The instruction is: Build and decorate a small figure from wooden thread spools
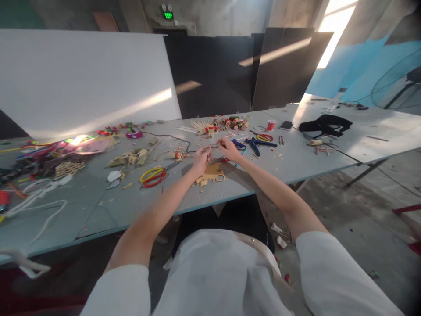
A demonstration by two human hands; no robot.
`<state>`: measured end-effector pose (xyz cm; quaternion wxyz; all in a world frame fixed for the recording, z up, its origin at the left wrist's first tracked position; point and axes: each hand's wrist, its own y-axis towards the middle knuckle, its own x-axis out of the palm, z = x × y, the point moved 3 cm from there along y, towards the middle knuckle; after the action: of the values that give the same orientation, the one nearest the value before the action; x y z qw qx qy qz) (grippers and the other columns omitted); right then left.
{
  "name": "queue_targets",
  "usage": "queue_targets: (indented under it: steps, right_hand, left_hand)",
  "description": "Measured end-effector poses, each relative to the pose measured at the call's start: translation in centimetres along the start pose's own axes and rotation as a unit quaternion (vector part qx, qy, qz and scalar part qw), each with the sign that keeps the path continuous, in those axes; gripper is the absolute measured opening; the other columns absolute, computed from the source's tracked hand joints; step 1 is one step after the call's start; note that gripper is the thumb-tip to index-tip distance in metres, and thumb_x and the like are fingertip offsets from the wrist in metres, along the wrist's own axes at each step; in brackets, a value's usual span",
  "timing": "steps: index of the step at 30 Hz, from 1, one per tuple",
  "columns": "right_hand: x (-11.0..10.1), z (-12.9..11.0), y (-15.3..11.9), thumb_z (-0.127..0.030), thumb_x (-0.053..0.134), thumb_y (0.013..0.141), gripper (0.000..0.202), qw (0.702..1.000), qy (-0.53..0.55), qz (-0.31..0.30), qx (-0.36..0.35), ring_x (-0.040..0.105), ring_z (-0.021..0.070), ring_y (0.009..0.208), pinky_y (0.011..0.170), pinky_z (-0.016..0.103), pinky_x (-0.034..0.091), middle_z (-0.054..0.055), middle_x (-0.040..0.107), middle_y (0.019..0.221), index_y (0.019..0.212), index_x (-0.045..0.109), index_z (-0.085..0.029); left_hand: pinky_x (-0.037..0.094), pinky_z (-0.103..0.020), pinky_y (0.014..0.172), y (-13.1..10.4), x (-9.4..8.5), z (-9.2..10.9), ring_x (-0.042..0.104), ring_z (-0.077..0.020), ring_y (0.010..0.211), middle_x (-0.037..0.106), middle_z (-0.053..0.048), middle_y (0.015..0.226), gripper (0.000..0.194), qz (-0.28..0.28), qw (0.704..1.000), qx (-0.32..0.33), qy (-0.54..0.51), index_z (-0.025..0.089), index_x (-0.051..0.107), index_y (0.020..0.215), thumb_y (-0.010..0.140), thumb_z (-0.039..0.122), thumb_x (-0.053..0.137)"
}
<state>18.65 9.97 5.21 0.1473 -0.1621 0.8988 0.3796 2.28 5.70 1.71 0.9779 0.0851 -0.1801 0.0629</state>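
My left hand [202, 159] and my right hand [229, 150] are close together above the table, fingers pinched. Between their fingertips runs a thin stick-like piece [215, 146], too small to make out fully. Under the hands lies a tan sheet with cut-outs [213, 172], partly covered by my left hand. Left of it are red-and-yellow-handled scissors [153, 176] and a small bamboo-coloured cylinder with red bands [176, 155]. To the right of my right hand lie blue-handled pliers [254, 145] and another pair of red-and-yellow-handled scissors [265, 138].
Thin sticks [198, 127] and several red-banded cylinders [235, 124] are heaped behind my hands. A red thread spool [270, 125], a phone [286, 126] and a black cap-like item [325, 126] are at right. Mixed craft materials [70, 162] clutter the left. The table's front edge [210, 202] is near my body.
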Motion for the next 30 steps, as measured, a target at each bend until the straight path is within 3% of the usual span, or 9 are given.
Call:
queue_targets:
  steps: [4, 7, 9, 13, 17, 19, 23, 30]
  right_hand:
    - [-0.1, 1.1, 0.4, -0.023, 0.051, 0.084, 0.018, 0.999, 0.013, 0.015, 0.039, 0.045, 0.0146, 0.066, 0.067, 0.027, 0.035, -0.005, 0.051, 0.072, 0.099, 0.059, -0.019]
    - [-0.2, 1.8, 0.7, -0.023, 0.050, 0.082, 0.017, 0.996, 0.030, 0.032, 0.072, 0.046, 0.0147, 0.065, 0.064, 0.026, 0.036, -0.005, 0.051, 0.071, 0.097, 0.059, -0.021]
    - [-0.3, 2.1, 0.9, -0.022, 0.049, 0.081, 0.018, 0.995, 0.046, 0.037, 0.085, 0.046, 0.0145, 0.063, 0.062, 0.026, 0.036, -0.006, 0.050, 0.070, 0.096, 0.058, -0.021]
    - [-0.4, 1.9, 0.8, -0.022, 0.052, 0.079, 0.019, 0.992, 0.078, 0.035, 0.090, 0.046, 0.0130, 0.059, 0.057, 0.024, 0.036, -0.006, 0.052, 0.068, 0.096, 0.060, -0.022]
    - [-0.3, 1.2, 0.7, -0.025, 0.053, 0.082, 0.016, 0.980, 0.162, 0.025, 0.110, 0.044, 0.0113, 0.052, 0.050, 0.020, 0.033, -0.008, 0.049, 0.059, 0.097, 0.058, -0.023]
    - [-0.2, 0.7, 0.5, -0.027, 0.054, 0.084, 0.015, 0.973, 0.192, 0.009, 0.127, 0.045, 0.0109, 0.048, 0.047, 0.019, 0.034, -0.008, 0.055, 0.058, 0.099, 0.056, -0.023]
    - [-0.1, -0.2, 0.2, -0.028, 0.061, 0.085, 0.026, 0.968, 0.191, -0.054, 0.157, 0.051, 0.0114, 0.039, 0.038, 0.019, 0.034, -0.005, 0.069, 0.062, 0.110, 0.054, -0.023]
    - [0.0, -0.5, -0.4, -0.028, 0.074, 0.084, 0.036, 0.960, 0.170, -0.113, 0.192, 0.057, 0.0116, 0.036, 0.032, 0.017, 0.037, 0.001, 0.077, 0.067, 0.113, 0.056, -0.018]
  left_hand:
    - [0.024, -0.022, 0.043, 0.0, 0.0, 0.3, 0.041, -0.0061, 0.044, 0.057, 0.005, 0.065, 0.033, -0.006, 0.999, 0.016, 0.028, 0.020, 0.071, 0.099, 0.082, 0.042, 0.089]
    - [0.028, -0.023, 0.045, 0.0, -0.2, 0.6, 0.042, -0.0073, 0.046, 0.058, 0.003, 0.067, 0.034, -0.037, 0.992, 0.063, 0.099, 0.020, 0.074, 0.102, 0.085, 0.048, 0.085]
    - [0.035, -0.024, 0.049, 0.0, -0.4, 0.8, 0.048, -0.0101, 0.052, 0.063, 0.000, 0.070, 0.034, -0.063, 0.973, 0.125, 0.183, 0.020, 0.077, 0.102, 0.087, 0.050, 0.082]
    - [0.046, -0.028, 0.062, 0.0, -0.8, 0.7, 0.061, -0.0171, 0.067, 0.071, -0.005, 0.075, 0.030, -0.078, 0.907, 0.237, 0.339, 0.019, 0.080, 0.099, 0.093, 0.048, 0.076]
    - [0.046, -0.030, 0.063, 0.3, -1.1, 0.2, 0.060, -0.0181, 0.063, 0.072, -0.006, 0.073, 0.027, -0.060, 0.883, 0.246, 0.396, 0.018, 0.081, 0.102, 0.097, 0.043, 0.070]
    - [0.047, -0.030, 0.065, 0.5, -1.2, 0.1, 0.062, -0.0186, 0.065, 0.073, -0.006, 0.075, 0.027, -0.054, 0.882, 0.244, 0.400, 0.017, 0.081, 0.102, 0.098, 0.041, 0.070]
    - [0.049, -0.031, 0.068, 0.9, -1.6, -0.1, 0.065, -0.0199, 0.069, 0.075, -0.007, 0.080, 0.030, -0.051, 0.885, 0.246, 0.392, 0.018, 0.080, 0.104, 0.099, 0.045, 0.068]
    - [0.050, -0.033, 0.070, 1.0, -1.7, -0.3, 0.067, -0.0207, 0.071, 0.076, -0.007, 0.082, 0.033, -0.053, 0.882, 0.260, 0.389, 0.019, 0.079, 0.102, 0.099, 0.050, 0.068]
